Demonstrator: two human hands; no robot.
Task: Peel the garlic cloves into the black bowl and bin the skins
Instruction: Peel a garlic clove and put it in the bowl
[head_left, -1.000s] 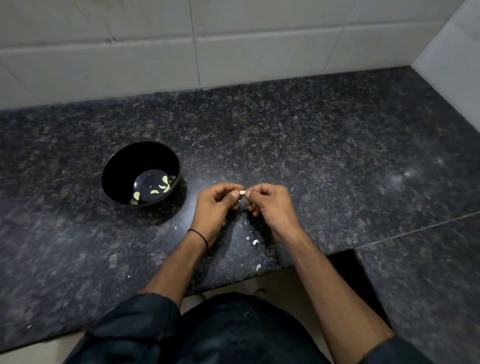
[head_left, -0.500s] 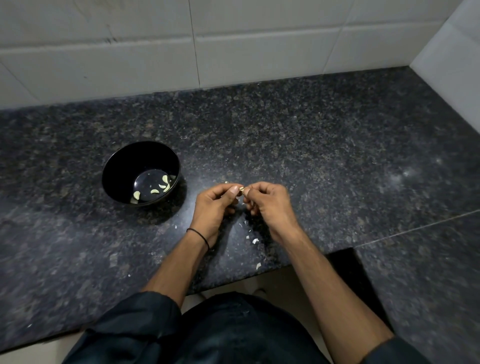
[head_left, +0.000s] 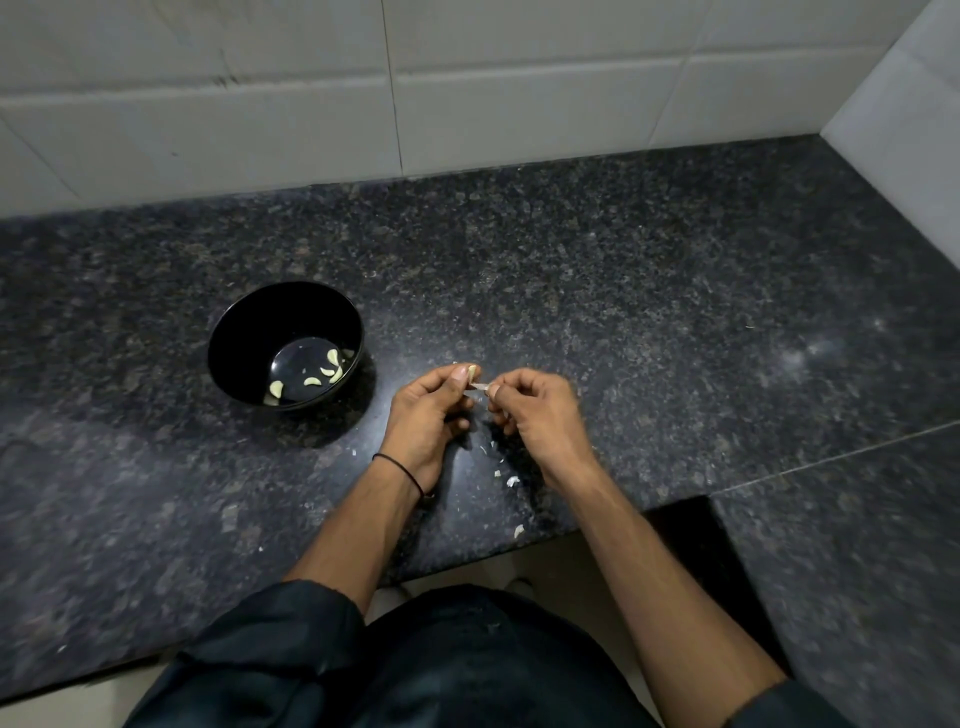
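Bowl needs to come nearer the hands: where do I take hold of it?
Probably the bowl by its right rim, pinched from above. It stands upright and open, that edge is nearest the left hand, and the cloves lie low in the bottom, clear of a grip there.

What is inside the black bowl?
Several peeled garlic cloves lie on the bottom of the black bowl, mostly toward its right side. Its near wall hides the closest part of the bottom.
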